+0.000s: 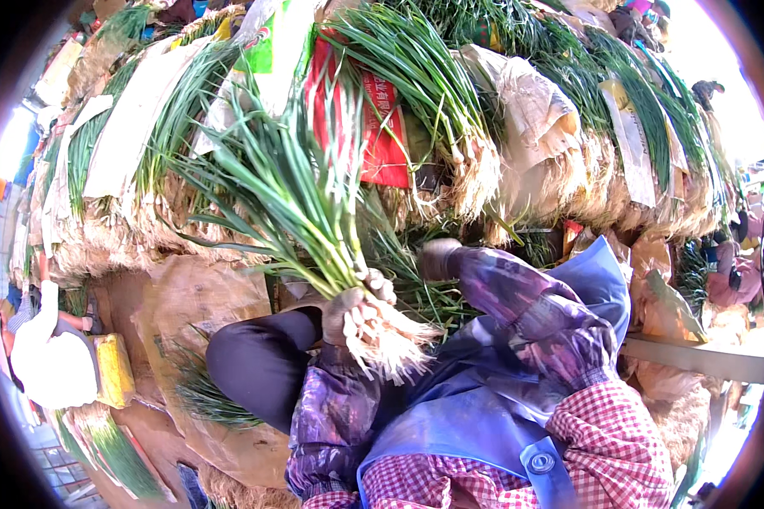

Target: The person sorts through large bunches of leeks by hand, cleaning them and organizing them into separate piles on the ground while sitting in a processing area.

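Observation:
My left hand [339, 316], in a greyish glove, is wrapped round a bunch of green onions [301, 208] just above the bulbs. Their long leaves fan up and to the left, while the white bulbs and pale stringy roots [392, 338] stick out toward my lap. To the right, my right hand [439, 258] is gloved and blurred, close to loose green leaves [416, 293] lying in front of me. Its fingers do not show well enough to tell their pose.
Ahead, a long pile of green onions [416, 72] has its roots toward me, with a red sack [373, 127] and a beige sack [530, 102] among it. Brown sheeting [208, 297] lies at left. A person in white [55, 360] sits at far left near a yellow box [113, 371].

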`<state>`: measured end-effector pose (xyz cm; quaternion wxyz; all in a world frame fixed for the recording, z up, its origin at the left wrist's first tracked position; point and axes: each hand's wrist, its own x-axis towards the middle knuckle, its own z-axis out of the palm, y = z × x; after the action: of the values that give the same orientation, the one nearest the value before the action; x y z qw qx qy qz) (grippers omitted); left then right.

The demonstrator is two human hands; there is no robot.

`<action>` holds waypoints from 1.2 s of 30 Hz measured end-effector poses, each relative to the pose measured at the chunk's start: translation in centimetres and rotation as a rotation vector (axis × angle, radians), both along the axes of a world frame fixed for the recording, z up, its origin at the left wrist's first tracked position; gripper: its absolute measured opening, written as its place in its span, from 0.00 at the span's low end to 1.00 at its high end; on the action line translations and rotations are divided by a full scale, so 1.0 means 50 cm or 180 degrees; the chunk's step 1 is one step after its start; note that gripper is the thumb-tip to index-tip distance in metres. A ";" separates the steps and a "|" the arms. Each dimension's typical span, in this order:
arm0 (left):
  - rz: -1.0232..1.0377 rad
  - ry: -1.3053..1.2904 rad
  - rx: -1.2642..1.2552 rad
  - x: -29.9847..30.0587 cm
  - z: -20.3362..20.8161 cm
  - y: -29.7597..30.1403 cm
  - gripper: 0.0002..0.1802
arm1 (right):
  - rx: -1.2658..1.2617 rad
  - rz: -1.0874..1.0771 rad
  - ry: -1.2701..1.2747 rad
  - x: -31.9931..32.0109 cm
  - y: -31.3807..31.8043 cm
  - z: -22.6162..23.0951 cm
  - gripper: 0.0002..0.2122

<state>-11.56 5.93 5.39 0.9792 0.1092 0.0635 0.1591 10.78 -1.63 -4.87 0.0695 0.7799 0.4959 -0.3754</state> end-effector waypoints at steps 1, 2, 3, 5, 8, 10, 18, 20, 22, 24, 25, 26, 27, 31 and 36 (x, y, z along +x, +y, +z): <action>-0.0026 -0.0272 0.0017 -0.009 0.001 0.013 0.19 | -0.0695 0.0330 0.0010 -0.019 0.010 0.010 0.08; 0.0124 -0.0180 0.0274 -0.021 0.005 0.022 0.22 | -0.0728 0.0289 -0.0292 -0.018 0.023 0.024 0.08; 0.0333 -0.0260 0.0255 -0.007 0.004 0.019 0.20 | -0.0824 0.0160 -0.0661 -0.009 0.027 0.083 0.09; 0.0672 0.0191 0.0210 0.000 0.039 0.010 0.23 | 0.1892 -0.0785 -0.0625 0.028 0.075 0.157 0.17; 0.0040 0.0150 0.0163 0.027 -0.034 0.017 0.29 | 0.1615 -0.1310 -0.1338 0.117 0.151 0.178 0.25; -0.0219 0.0355 0.0159 0.058 -0.088 0.018 0.26 | 0.1225 -0.1239 -0.1490 0.170 0.134 0.160 0.21; -0.0229 0.1525 0.0420 0.032 -0.079 0.022 0.16 | 0.1906 -0.0904 0.0408 -0.067 0.048 0.215 0.14; -0.0200 0.1735 0.0425 0.030 -0.067 0.015 0.16 | 0.1960 -0.0819 0.0631 -0.077 0.040 0.192 0.13; -0.0046 0.2058 0.0294 0.042 -0.033 -0.010 0.14 | 0.2054 -0.0655 0.1125 -0.061 0.025 0.137 0.13; -0.0315 0.1623 0.0172 0.001 -0.077 0.009 0.12 | 0.2286 0.0098 0.0282 -0.056 0.023 0.147 0.09; 0.0012 0.1153 0.0070 0.010 -0.070 -0.005 0.14 | 0.2374 0.0140 -0.0022 -0.042 0.019 0.146 0.08; 0.0271 0.0632 -0.0055 0.025 -0.064 -0.019 0.17 | 0.0746 0.0064 -0.0284 0.005 0.053 0.168 0.08; 0.0345 0.0322 -0.0317 0.032 -0.067 -0.029 0.19 | 0.1973 -0.1935 0.1345 0.051 -0.003 0.117 0.12; 0.0221 0.0037 -0.0449 0.020 -0.064 -0.030 0.21 | 0.1410 -0.1642 0.2307 -0.006 0.001 0.107 0.21; 0.0132 0.0815 0.0180 0.014 -0.094 -0.016 0.20 | 0.2383 -0.2234 0.1667 -0.065 0.069 0.146 0.13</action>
<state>-10.84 5.15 0.70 0.9561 0.1549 0.1856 0.1658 7.50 1.83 2.41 -0.4652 0.7503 0.3072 -0.3554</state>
